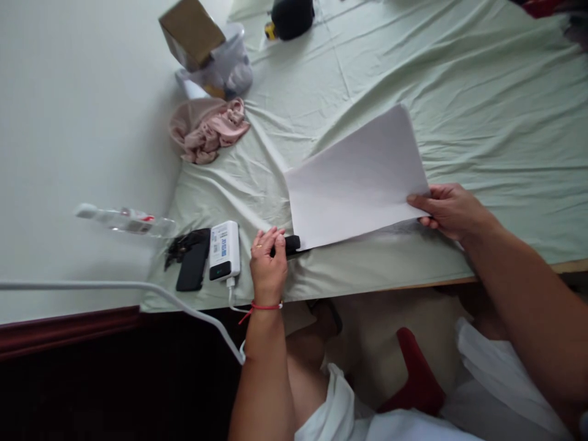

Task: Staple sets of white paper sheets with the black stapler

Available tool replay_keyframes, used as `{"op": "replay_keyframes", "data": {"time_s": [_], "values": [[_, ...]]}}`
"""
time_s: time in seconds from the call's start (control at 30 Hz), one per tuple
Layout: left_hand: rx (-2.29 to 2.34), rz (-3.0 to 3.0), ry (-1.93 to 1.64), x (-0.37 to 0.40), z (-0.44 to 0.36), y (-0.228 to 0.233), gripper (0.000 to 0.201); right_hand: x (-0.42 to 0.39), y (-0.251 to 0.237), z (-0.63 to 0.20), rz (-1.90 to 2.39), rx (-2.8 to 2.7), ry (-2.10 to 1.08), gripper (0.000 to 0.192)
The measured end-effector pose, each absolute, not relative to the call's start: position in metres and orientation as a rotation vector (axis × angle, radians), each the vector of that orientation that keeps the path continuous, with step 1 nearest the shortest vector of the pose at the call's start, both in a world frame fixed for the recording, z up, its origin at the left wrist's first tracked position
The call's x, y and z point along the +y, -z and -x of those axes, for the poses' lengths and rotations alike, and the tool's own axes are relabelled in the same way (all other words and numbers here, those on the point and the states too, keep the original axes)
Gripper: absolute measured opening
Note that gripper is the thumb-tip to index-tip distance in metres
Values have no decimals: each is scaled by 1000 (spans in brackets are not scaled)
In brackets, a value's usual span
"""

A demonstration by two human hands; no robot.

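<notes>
My left hand (269, 254) is closed around a small black stapler (292, 245), and its front end meets the near left corner of a sheaf of white paper (358, 177). Much of the stapler is hidden by my fingers. On the right, my right hand (443, 211) pinches the paper's near right corner, thumb on top and fingers below. The paper is blank on its upper face and is held at a slant over the pale green sheet (505, 122). How many leaves it has, I cannot tell.
Left of my left hand lie a white power bank (225, 248) with a plugged cable, a black phone (192, 266) and a clear bottle (138, 222). Farther back are pink cloth (211, 131), a cardboard box (190, 33) on a plastic tub (236, 64), and a black case (293, 18).
</notes>
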State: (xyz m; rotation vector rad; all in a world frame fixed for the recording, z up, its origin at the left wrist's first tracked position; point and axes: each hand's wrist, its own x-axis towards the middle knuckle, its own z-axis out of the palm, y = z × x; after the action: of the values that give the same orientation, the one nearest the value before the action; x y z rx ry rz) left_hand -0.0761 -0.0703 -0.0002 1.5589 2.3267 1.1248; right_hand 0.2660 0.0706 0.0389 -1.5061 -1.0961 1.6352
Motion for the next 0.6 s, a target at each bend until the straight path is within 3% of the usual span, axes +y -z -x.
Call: {"op": "replay_keyframes", "data": {"time_s": [0.27,0.6], "values": [[2388,-1587,-1059,-69,70,9,35,70,-39,-267,1444,-1086,-1664,20],[2445,-1533,-1226,-63,86,11,35,68,-38,-279,1399,-1144,-1650,19]]}}
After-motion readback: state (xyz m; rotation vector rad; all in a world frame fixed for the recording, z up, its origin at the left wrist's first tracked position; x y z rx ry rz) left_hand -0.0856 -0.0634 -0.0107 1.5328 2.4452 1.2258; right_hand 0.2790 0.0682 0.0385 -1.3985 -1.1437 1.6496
